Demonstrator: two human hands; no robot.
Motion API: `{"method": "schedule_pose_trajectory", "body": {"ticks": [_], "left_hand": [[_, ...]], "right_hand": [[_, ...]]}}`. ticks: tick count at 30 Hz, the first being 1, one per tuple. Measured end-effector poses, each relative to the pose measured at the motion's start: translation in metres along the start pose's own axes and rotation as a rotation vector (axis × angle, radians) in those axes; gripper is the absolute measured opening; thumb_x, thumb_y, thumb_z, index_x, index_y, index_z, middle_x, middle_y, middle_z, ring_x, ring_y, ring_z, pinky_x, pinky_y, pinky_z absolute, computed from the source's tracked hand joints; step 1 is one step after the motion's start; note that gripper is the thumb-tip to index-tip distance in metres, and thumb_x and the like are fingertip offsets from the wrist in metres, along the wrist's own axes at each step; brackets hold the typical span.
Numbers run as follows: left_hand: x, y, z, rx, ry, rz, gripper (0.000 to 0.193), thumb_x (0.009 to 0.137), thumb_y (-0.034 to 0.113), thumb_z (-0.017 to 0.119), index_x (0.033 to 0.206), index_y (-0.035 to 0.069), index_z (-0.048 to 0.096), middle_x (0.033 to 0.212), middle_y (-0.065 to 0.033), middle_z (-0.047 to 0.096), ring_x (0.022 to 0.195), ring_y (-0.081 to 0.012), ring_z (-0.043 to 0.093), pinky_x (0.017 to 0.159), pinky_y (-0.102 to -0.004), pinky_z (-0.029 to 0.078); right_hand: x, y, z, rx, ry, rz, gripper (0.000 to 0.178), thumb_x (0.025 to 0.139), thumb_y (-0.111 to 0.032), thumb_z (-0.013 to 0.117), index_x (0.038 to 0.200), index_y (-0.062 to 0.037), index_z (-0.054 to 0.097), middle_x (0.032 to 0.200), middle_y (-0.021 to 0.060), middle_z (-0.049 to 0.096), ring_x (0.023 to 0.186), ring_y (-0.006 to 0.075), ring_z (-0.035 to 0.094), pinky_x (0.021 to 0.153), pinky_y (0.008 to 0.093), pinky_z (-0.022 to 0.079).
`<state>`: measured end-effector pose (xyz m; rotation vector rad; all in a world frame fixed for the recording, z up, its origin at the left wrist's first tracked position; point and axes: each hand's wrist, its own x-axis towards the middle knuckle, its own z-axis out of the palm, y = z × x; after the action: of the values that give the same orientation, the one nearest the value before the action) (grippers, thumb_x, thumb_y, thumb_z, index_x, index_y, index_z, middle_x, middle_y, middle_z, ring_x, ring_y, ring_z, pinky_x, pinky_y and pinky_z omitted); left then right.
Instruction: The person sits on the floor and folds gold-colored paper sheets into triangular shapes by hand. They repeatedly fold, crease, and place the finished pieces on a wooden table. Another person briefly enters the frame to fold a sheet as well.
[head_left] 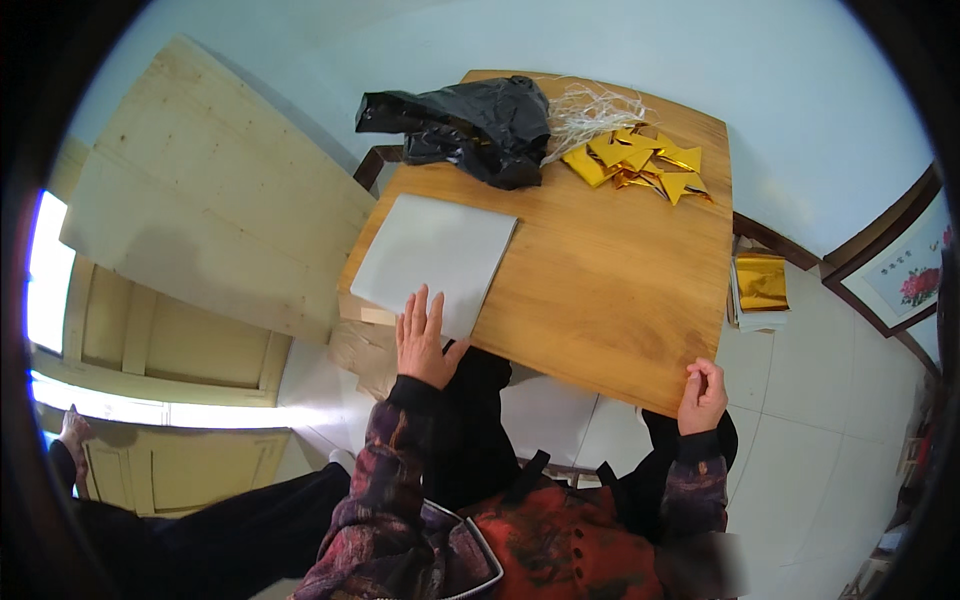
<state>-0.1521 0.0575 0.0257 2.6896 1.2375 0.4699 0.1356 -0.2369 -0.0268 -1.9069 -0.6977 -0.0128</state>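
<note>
My left hand (425,340) lies over the near edge of a stack of white paper (435,240), its fingers stretched and spread. The stack sits at the left side of the wooden table (610,290). At the table's near right corner, my right hand (704,398) is closed, with the fingers curled in and nothing visible in them. Toward the back lie shiny gold foil pieces (640,160), several cut with pointed corners. Behind them is a loose tangle of thin white strands (595,115). A crumpled black plastic bag (475,130) rests to their left.
A large pale wooden board (210,190) leans at the left. Another person's hand (75,430) and dark-clothed leg (230,520) are at the lower left. Right of the table, gold foil (761,282) tops a stack near a framed flower picture (905,265). Brown paper (362,352) lies below the table's left edge.
</note>
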Motion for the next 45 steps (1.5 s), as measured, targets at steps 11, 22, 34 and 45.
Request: {"method": "schedule_pose_trajectory", "body": {"ticks": [11,22,34,45], "left_hand": [[-0.092,0.042,0.038,-0.431,-0.423,0.571,0.027,0.077,0.014,0.072,0.102,0.005,0.066,0.096,-0.0129,0.068,0.091,-0.0335,0.064,0.08,-0.0429,0.05],[-0.069,-0.01,0.012,-0.036,-0.357,0.476,0.018,0.074,0.014,0.069,0.092,0.01,0.069,0.106,-0.0043,0.067,0.116,-0.0236,0.058,0.109,-0.0523,0.028],[-0.014,-0.011,0.015,0.017,-0.371,0.362,0.019,0.072,0.013,0.067,0.09,0.008,0.068,0.1,-0.0038,0.067,0.108,-0.0236,0.058,0.105,-0.0479,0.034],[-0.077,0.014,0.035,0.227,-0.118,0.435,0.021,0.076,0.019,0.067,0.095,0.01,0.069,0.1,-0.0073,0.067,0.113,-0.0296,0.059,0.103,-0.0476,0.037]], "right_hand": [[-0.149,-0.021,0.079,-0.23,-1.15,-0.095,0.025,0.084,-0.016,0.056,0.104,-0.0044,0.064,0.1,0.0204,0.065,0.09,0.0403,0.063,0.079,0.0493,0.05],[-0.236,0.077,0.119,-0.036,-2.179,0.152,0.038,0.089,-0.031,0.055,0.118,-0.0082,0.065,0.114,0.0165,0.067,0.107,0.0327,0.062,0.09,0.0451,0.048],[-0.202,0.113,0.123,0.072,-2.122,0.112,0.035,0.093,-0.027,0.051,0.119,-0.008,0.063,0.119,0.0155,0.065,0.114,0.0292,0.059,0.096,0.04,0.044],[-0.183,0.11,0.14,-0.141,-1.871,0.119,0.034,0.09,-0.025,0.054,0.117,-0.0069,0.064,0.118,0.0169,0.065,0.111,0.0316,0.06,0.094,0.0414,0.045]]}}
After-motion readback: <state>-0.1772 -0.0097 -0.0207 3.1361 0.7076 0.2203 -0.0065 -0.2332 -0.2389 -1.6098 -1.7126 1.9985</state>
